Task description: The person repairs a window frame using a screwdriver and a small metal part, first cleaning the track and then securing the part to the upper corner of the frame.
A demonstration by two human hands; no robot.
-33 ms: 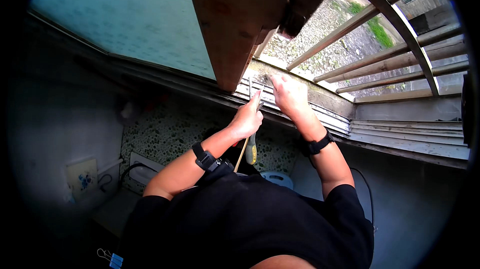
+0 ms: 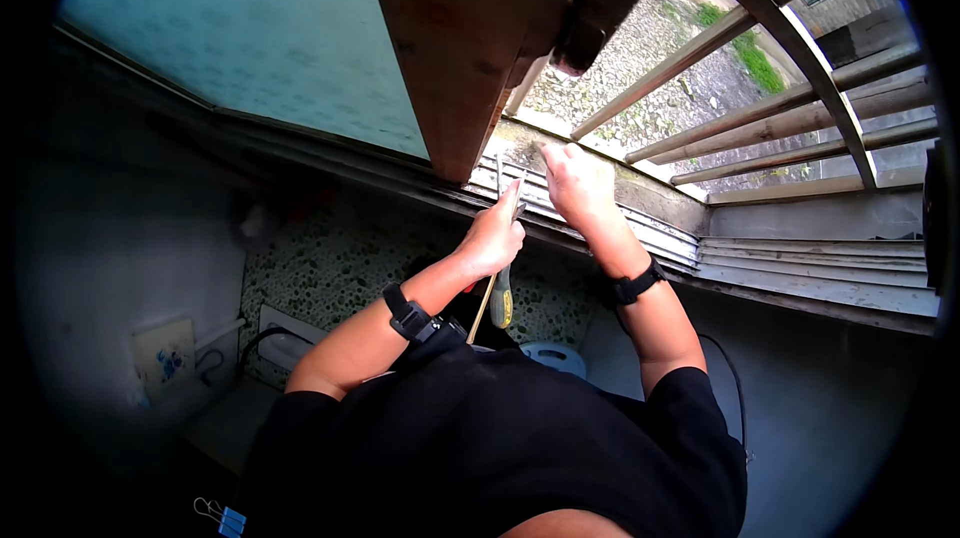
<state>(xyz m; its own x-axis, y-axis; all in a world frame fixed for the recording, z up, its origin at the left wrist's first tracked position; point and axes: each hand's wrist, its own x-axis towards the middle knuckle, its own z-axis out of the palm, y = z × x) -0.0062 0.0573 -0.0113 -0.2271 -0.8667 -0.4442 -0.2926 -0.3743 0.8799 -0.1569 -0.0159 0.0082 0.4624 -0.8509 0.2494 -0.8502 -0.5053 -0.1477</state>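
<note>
Head view: nothing had shifted against the earlier frame, so the work remained at the same step. The left hand [image 2: 497,234] stayed clenched around a screwdriver [image 2: 501,290], its green-yellow handle hanging below the fist and its tip raised toward the sill track [image 2: 600,213]. A thin stick [image 2: 484,306] ran beside the handle. The right hand [image 2: 572,183] rested on the track, fingers curled; their grip could not be told.
</note>
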